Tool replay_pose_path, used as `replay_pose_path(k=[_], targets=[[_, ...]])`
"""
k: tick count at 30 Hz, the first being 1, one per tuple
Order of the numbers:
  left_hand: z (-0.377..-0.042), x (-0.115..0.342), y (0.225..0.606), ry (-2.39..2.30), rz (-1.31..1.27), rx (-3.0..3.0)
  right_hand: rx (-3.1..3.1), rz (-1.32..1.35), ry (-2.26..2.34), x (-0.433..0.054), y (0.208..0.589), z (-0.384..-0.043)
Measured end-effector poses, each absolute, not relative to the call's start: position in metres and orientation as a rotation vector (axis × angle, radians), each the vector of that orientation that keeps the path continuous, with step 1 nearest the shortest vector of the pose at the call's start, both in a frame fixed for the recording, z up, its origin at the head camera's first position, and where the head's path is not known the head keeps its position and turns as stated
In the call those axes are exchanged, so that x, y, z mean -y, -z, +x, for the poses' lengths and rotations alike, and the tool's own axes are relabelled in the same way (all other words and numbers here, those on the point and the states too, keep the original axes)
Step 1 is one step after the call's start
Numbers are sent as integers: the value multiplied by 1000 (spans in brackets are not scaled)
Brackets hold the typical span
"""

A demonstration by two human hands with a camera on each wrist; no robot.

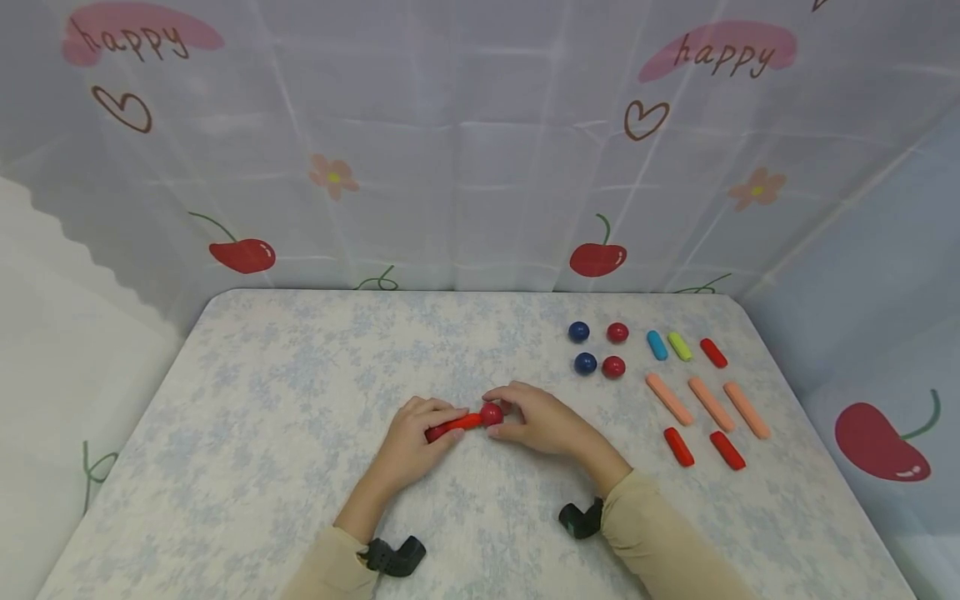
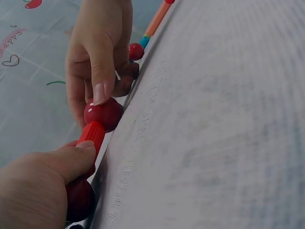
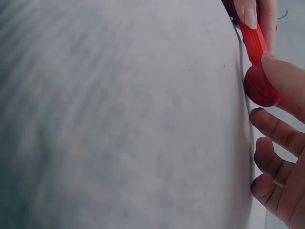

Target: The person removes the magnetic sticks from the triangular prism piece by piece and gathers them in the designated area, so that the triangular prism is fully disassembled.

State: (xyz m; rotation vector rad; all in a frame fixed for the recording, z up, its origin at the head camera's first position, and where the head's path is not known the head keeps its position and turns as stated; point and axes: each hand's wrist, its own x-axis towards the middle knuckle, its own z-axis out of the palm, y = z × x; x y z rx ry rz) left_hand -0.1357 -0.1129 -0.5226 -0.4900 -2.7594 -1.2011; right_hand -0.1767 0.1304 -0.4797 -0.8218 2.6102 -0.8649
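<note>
Near the middle of the table, a short red stick (image 1: 470, 422) joins two red balls. My left hand (image 1: 412, 437) grips the stick, its thumb lying along it. The ball at the left end (image 1: 433, 434) is partly covered by that hand. At the right end, thumb and fingers of my right hand (image 1: 543, 421) pinch the other red ball (image 1: 491, 414). In the left wrist view, this ball (image 2: 103, 115) sits against the stick's tip (image 2: 93, 131). The right wrist view shows the right thumb against the ball (image 3: 259, 86), other fingers loosely bent.
To the right on the patterned table (image 1: 300, 358) are two blue balls (image 1: 585, 363), two red balls (image 1: 613, 367), and short blue (image 1: 657, 345), yellow-green (image 1: 679, 346) and red sticks (image 1: 713, 352). Longer orange sticks (image 1: 710, 404) lie nearer, with two red sticks (image 1: 678, 447) below. A curtain (image 1: 457, 150) hangs behind.
</note>
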Motion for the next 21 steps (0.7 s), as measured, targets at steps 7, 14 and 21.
replay_pose_path(k=[7,14,21], targets=[[-135,112,524,1187,-497,2749,-2631,-820,865,-125,482,-177],[-134,111,525,1189,-481,2717,-2622,-804,885,-130,486,-180],[-134,112,525,1177,-478,2716,-2628,-686,947,-147,478,-180]])
